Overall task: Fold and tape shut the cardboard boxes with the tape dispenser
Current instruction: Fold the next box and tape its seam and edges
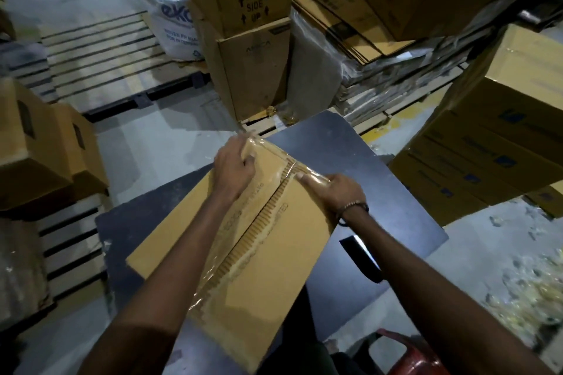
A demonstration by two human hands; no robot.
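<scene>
Glossy-taped cardboard box — flat, rectangular.

Tan cardboard box on dark table

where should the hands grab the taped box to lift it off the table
Grip the box by its two long side edges, one hand from each side. It lies flat on the dark table with tape along the centre seam, so the top offers no hold, and both long edges look clear.
</scene>
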